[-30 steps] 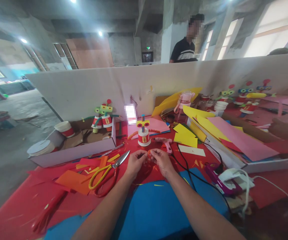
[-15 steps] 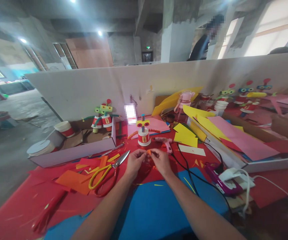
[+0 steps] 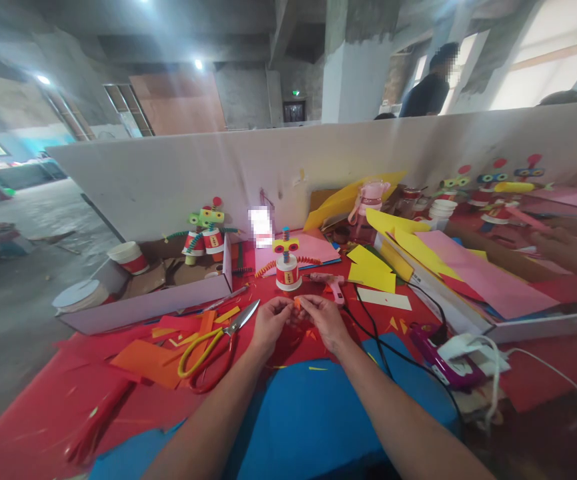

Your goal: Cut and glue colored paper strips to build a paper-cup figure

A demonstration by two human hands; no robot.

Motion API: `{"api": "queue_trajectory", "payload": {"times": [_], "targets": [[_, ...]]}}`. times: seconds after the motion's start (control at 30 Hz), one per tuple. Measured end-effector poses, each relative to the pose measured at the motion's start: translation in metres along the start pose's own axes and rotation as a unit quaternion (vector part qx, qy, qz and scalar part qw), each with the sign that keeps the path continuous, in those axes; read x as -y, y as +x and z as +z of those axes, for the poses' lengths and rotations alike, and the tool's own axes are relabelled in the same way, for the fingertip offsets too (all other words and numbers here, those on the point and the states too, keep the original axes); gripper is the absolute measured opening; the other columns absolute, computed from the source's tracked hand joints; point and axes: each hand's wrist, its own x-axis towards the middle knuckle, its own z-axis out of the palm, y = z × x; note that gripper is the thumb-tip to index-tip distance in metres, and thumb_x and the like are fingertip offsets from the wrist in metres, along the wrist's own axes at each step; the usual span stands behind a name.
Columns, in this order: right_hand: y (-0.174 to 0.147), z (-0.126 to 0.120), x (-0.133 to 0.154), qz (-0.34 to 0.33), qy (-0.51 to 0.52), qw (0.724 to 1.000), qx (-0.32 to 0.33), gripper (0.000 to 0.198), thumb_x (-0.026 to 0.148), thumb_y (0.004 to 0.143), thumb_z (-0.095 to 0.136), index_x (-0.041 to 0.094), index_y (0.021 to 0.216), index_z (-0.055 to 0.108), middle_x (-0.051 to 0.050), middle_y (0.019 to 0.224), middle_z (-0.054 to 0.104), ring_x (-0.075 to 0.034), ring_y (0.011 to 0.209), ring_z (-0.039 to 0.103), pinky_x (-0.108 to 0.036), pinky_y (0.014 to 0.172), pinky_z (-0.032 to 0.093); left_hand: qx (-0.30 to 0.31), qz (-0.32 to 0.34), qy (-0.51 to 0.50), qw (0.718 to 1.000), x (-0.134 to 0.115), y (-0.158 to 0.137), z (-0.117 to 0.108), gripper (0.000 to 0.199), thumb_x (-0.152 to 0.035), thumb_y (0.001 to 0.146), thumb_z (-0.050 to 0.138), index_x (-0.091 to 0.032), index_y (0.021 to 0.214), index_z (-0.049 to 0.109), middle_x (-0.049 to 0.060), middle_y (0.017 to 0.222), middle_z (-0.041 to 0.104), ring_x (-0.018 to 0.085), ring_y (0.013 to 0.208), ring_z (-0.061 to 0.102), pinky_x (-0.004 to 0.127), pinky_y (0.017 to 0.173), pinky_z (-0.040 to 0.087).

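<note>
A small piece of orange paper (image 3: 297, 303) is pinched between the fingertips of my left hand (image 3: 271, 323) and my right hand (image 3: 324, 320), above the red table covering. Just beyond my fingers stands a paper-cup robot figure (image 3: 287, 275) with a yellow head, round eyes and folded paper arms. Scissors (image 3: 232, 331) with one yellow and one red handle lie open-bladed left of my left hand. Past my right hand rests a pink glue gun (image 3: 335, 289) with a black cord. Orange paper scraps (image 3: 151, 363) are spread at the left.
A shallow box (image 3: 168, 305) with finished figures stands at the left, another box (image 3: 543, 327) with coloured paper at the right. A purple power strip (image 3: 445, 360) and cords lie at the right. Behind runs a white partition (image 3: 168, 167); a person (image 3: 425, 93) is beyond it.
My hands have barely moved, still pinching the orange paper. The person beyond the partition has shifted right. At the right edge, a co-worker's hand has moved near the paper.
</note>
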Motion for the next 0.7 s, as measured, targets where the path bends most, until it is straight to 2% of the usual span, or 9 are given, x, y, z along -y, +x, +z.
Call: {"api": "queue_trajectory", "payload": {"times": [0.3,0.53,0.7], "targets": [[-0.0015,0.0018,0.0018,0.014,0.026,1.0,0.003,0.032,0.049,0.064,0.075,0.017,0.068,0.069,0.001,0.059,0.06,-0.012,0.058,0.051,-0.027,0.061,0.046,0.002,0.003,0.001,1.0,0.0003,0.0005,-0.0004,0.02,-0.032,0.07,0.067,-0.014,0.076,0.062,0.0,0.063,0.067,0.01,0.051,0.057,0.021,0.054,0.047],[-0.0023,0.0015,0.0026,0.01,0.024,0.999,0.023,0.031,0.047,0.065,0.075,0.017,0.072,0.069,0.0,0.063,0.06,-0.012,0.059,0.051,-0.026,0.061,0.047,0.007,0.01,0.005,1.0,-0.0023,-0.0013,0.0009,0.02,-0.033,0.07,0.067,-0.014,0.074,0.063,0.001,0.063,0.067,0.011,0.051,0.058,0.022,0.053,0.048],[-0.0025,0.0011,0.0029,0.019,0.014,1.0,0.007,0.034,0.048,0.062,0.076,0.016,0.071,0.069,0.0,0.063,0.06,-0.012,0.06,0.051,-0.026,0.061,0.047,0.004,0.019,0.024,1.0,-0.0013,-0.0009,0.0003,0.019,-0.034,0.071,0.067,-0.015,0.074,0.063,0.0,0.061,0.066,0.01,0.05,0.058,0.022,0.052,0.047]]}}
